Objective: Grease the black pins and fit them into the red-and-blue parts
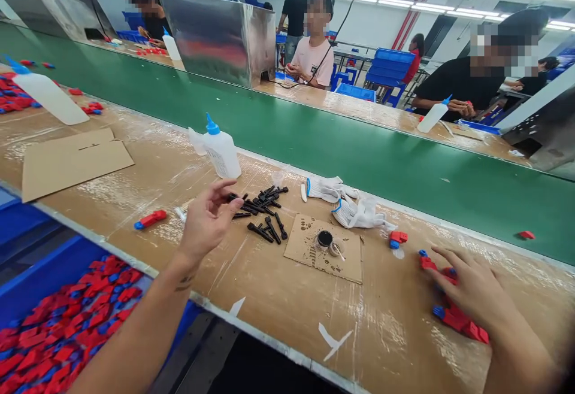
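Note:
My left hand [209, 220] is at the near left end of a loose pile of black plastic pins [263, 202]. Its thumb and fingers curl round a black pin [232, 197], which they mostly cover. Farther right, my right hand [471, 283] spreads its fingers over several red and blue plastic pieces [462, 322], partly hiding them; it grips none of them. Another red and blue piece [398, 239] lies just left of that hand. Between my hands, a cardboard square [296, 250] bears a small pot of black liquid [324, 239] and a lidded cup with a swab [336, 249].
White gloves [359, 211] and a blue-capped bottle [222, 151] stand along the green conveyor belt [291, 118]. A blue bin [27, 289] of red and blue pieces sits below the table edge at left. A cardboard sheet [72, 160] lies far left. Co-workers sit across the belt.

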A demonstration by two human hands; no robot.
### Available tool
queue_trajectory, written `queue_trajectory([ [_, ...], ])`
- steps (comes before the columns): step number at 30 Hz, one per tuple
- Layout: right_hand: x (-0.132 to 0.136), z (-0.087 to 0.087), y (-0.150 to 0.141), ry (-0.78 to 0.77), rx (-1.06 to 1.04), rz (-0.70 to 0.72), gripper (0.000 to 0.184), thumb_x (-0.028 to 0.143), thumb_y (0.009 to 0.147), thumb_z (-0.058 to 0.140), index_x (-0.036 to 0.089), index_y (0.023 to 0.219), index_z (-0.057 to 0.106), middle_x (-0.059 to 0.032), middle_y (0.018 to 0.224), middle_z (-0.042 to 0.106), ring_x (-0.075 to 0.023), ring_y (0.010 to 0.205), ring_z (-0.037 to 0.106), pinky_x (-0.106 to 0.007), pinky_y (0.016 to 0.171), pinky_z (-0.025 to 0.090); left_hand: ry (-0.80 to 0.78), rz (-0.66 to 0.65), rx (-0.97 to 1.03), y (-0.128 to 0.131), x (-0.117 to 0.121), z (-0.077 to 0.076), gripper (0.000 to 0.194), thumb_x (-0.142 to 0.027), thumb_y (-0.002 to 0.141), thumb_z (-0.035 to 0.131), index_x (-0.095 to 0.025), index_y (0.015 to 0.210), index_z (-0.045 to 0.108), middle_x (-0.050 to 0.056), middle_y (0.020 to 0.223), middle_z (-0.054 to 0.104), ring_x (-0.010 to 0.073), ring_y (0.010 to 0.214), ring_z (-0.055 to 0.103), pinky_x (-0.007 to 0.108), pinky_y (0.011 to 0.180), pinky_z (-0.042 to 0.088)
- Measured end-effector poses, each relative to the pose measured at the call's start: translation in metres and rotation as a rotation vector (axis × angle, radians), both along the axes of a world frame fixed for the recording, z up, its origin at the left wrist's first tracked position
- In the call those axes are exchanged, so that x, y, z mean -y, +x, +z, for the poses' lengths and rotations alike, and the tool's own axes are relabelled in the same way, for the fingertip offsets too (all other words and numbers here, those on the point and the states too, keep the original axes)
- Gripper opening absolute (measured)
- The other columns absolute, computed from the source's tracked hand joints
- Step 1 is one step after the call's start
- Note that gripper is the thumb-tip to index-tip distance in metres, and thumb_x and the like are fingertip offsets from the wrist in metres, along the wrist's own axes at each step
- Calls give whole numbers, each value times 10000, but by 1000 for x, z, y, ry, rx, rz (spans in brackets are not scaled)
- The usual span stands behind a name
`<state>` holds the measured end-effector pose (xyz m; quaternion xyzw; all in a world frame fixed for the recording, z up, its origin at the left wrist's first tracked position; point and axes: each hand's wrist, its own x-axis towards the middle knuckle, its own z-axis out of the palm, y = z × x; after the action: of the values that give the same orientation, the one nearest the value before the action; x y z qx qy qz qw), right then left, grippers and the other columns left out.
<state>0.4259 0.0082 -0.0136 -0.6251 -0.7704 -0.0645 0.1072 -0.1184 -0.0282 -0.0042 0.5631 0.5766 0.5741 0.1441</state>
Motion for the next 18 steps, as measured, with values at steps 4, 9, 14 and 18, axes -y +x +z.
queue_trajectory([
  [4, 17, 44, -71, 104, -183, 155, 375, 567, 959, 484, 346, 1230, 619, -104, 1233, 708, -373, 1114, 672, -573, 902, 531, 31, -247, 415, 30, -11, 13, 457, -460, 778, 826, -233, 1000, 497, -32, 838, 637, 163, 740, 719, 327, 763, 616],
  [9, 24, 62, -155, -12, -358, 597, 308, 387, 949, 638, 329, 1250, 608, -76, 1208, 694, -282, 1137, 643, -448, 944, 547, 2, -614, 725, 76, -44, 29, 414, -372, 730, 902, -216, 952, 590, -48, 854, 573, 100, 659, 678, 246, 666, 588],
  [14, 20, 31, -172, -111, -380, 669, 387, 374, 906, 724, 241, 1250, 603, -98, 1205, 674, -275, 1129, 568, -461, 942, 530, -142, -794, 790, 99, -57, 18, 396, -486, 816, 813, -232, 1097, 698, -21, 826, 566, 25, 503, 488, 160, 466, 388],
  [18, 23, 16, -172, -187, -413, 686, 294, 272, 932, 696, 228, 1211, 617, -73, 1158, 688, -239, 1089, 554, -425, 937, 511, -341, -858, 791, 94, -49, 4, 325, -430, 926, 675, -185, 1132, 728, -1, 807, 524, 8, 479, 310, 164, 419, 192],
])
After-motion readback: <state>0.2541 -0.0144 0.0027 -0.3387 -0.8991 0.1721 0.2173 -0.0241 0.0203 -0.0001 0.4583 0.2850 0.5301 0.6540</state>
